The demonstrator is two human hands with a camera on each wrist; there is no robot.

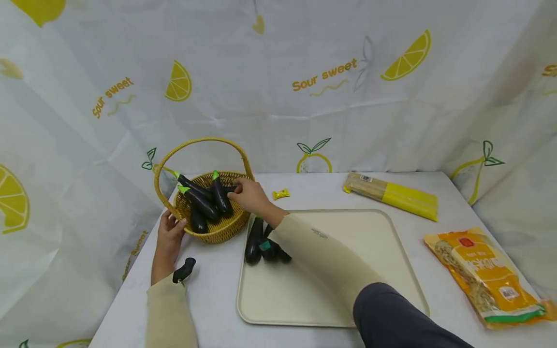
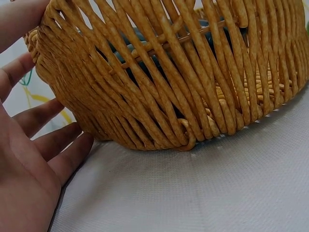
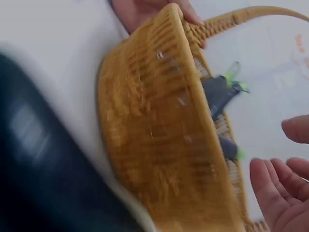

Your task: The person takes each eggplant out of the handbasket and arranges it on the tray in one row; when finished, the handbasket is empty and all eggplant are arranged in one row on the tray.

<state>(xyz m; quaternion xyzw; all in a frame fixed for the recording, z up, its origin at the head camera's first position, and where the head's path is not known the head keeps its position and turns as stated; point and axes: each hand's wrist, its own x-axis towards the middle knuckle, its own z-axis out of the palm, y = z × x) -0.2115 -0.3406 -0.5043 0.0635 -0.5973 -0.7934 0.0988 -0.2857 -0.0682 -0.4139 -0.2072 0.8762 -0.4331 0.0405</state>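
Observation:
A wicker basket (image 1: 224,235) with a tall handle holds several dark eggplants (image 1: 221,195) with green stem ends. My left hand (image 1: 170,237) grips its left rim, thumb at the top; in the left wrist view the fingers of that hand (image 2: 29,159) spread along the woven side. Over the basket's right rim is my right hand (image 1: 251,197), thumb and fingers apart around nothing in the right wrist view. Another eggplant (image 1: 254,241) lies at the tray's left edge, beside dark shapes partly covered by the right sleeve.
The beige tray (image 1: 296,302) lies under the right forearm. Behind it sit a small yellow wrapped candy (image 1: 281,194) and a pack of dried noodles (image 1: 391,195). An orange food bag (image 1: 487,278) lies at the right. A printed cloth (image 1: 278,96) hangs behind the table.

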